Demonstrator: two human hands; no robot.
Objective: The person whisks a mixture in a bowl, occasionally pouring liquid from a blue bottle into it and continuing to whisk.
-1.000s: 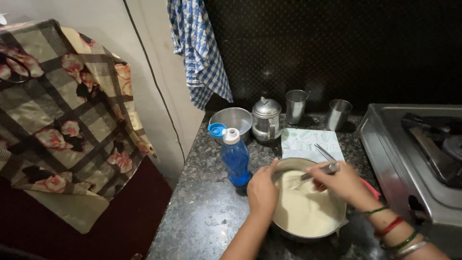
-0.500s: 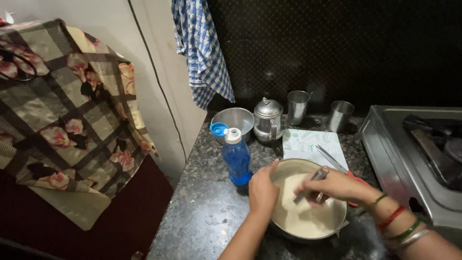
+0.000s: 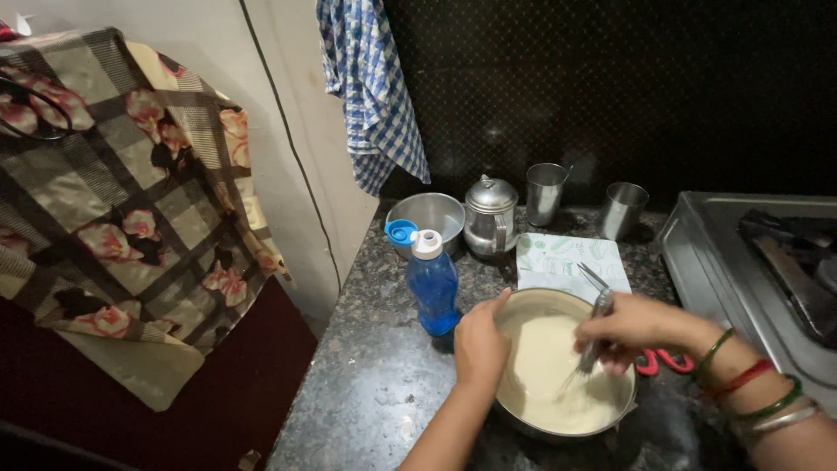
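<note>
A steel bowl (image 3: 523, 307) of pale batter (image 3: 545, 366) sits on the dark speckled counter. My left hand (image 3: 480, 343) grips the bowl's left rim. My right hand (image 3: 632, 327) is closed on a metal whisk (image 3: 595, 336), whose wires dip into the batter. Bangles ring my right wrist. A blue water bottle (image 3: 432, 283) with a white cap stands just left of the bowl.
Behind the bowl lie a white-green packet (image 3: 567, 260), an empty steel bowl (image 3: 429, 218), a small steel pot with lid (image 3: 489, 216) and two steel tumblers (image 3: 545, 192) (image 3: 624, 209). A stove (image 3: 767, 262) is at right. Red-handled scissors (image 3: 663, 361) lie beside the bowl. A checked cloth (image 3: 370, 92) hangs above.
My right hand has swung the whisk around inside the bowl, from the far rim toward the middle. My left hand stays on the rim.
</note>
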